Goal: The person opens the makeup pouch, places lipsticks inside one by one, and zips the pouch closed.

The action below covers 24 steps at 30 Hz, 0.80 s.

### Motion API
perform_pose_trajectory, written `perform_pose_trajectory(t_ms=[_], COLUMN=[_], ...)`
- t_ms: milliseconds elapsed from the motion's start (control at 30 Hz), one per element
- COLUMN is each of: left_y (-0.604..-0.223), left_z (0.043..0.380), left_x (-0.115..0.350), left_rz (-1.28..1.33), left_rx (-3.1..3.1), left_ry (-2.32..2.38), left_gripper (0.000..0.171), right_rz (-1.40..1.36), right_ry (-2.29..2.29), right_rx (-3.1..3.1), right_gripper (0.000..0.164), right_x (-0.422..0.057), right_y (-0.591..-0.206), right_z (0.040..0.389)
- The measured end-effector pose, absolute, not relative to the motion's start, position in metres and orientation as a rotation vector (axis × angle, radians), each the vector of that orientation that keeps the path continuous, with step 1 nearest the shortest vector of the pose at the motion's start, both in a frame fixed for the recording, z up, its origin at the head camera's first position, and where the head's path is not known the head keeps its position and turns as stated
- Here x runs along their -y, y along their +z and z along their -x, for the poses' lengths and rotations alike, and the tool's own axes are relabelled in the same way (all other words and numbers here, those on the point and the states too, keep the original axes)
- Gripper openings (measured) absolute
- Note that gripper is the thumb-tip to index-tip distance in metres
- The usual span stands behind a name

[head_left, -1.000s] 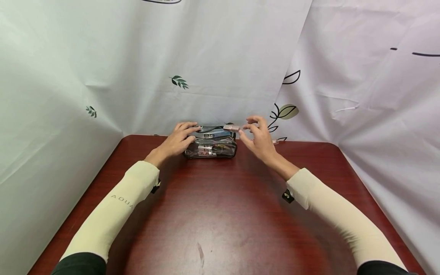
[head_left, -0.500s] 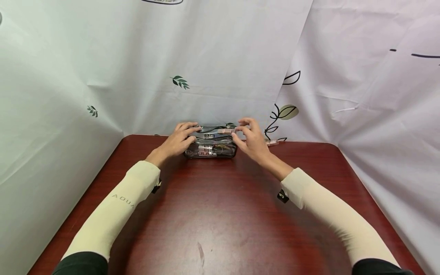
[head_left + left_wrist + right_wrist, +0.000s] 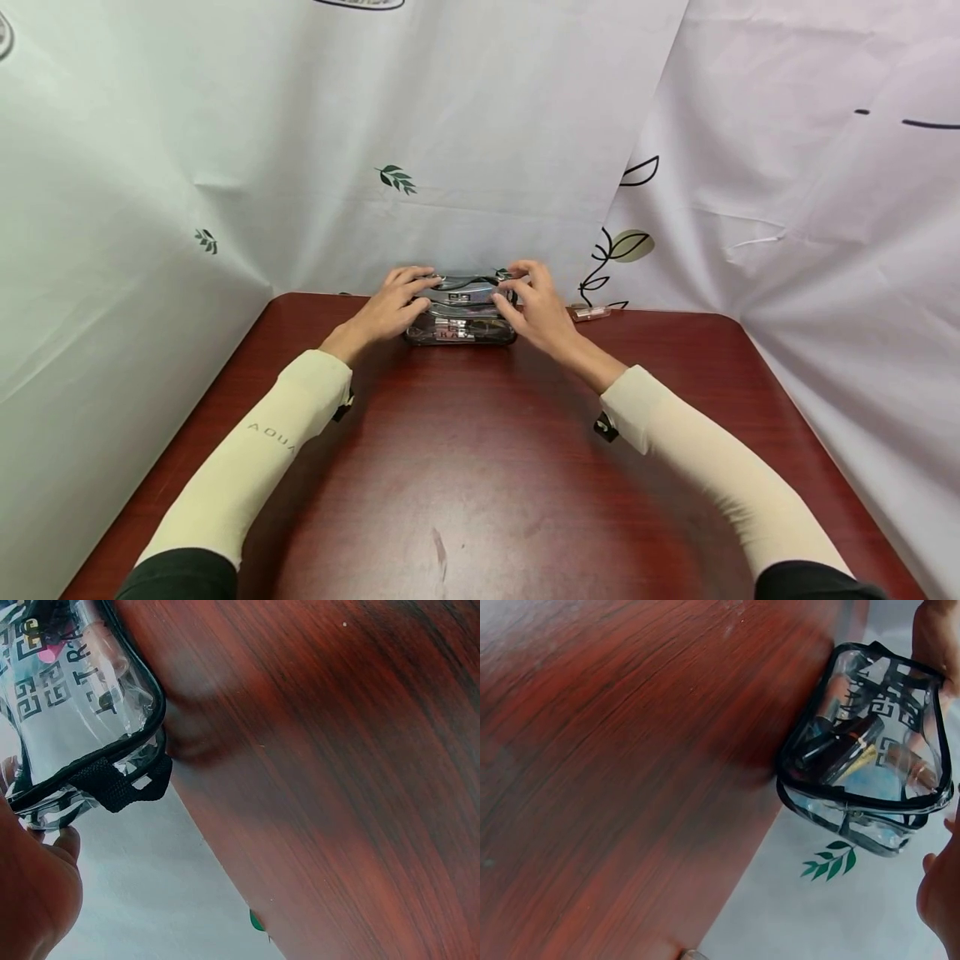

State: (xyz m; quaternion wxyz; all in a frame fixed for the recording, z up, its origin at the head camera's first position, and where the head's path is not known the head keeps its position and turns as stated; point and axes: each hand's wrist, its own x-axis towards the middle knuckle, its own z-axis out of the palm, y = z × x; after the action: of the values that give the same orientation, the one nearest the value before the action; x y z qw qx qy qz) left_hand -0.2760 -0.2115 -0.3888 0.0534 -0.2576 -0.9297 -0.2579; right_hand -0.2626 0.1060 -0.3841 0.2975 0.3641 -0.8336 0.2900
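A clear cosmetics pouch [image 3: 463, 332] with black piping sits at the far edge of the table, close against the cloth wall, its top edges parted. The left hand [image 3: 390, 304] holds its left end, thumb in front and fingers over the top rim. The right hand [image 3: 542, 310] is at the other end, fingers curved and thumb apart from them; whether anything lies between them cannot be told. Dark tubes [image 3: 847, 754] show through the pouch's side, beneath printed lettering.

Just beyond the right hand, a slim tube [image 3: 590, 313] lies near the edge, partly behind the wrist. The tabletop [image 3: 465, 450] is glossy reddish-brown wood grain, with a pale streak near the person. White cloth [image 3: 487, 150] printed with leaf sprigs surrounds it. Pale sleeves [image 3: 255, 458] cover both forearms.

The right wrist view cuts off the right hand and a small object [image 3: 692, 954] at the bottom.
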Motion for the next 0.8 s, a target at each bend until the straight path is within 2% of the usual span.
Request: perform_pose_trajectory(t_ms=[800], left_y=[-0.389], left_z=[0.277], left_x=[0.211], left_rz=[0.761], left_rx=[2.839], left_ry=[-0.787], left_gripper=[0.055], right_rz=[-0.907], right_ry=[0.952], right_rx=[2.382], right_gripper=[0.026], right_x=[-0.080], right_y=[-0.381], right_z=[0.259])
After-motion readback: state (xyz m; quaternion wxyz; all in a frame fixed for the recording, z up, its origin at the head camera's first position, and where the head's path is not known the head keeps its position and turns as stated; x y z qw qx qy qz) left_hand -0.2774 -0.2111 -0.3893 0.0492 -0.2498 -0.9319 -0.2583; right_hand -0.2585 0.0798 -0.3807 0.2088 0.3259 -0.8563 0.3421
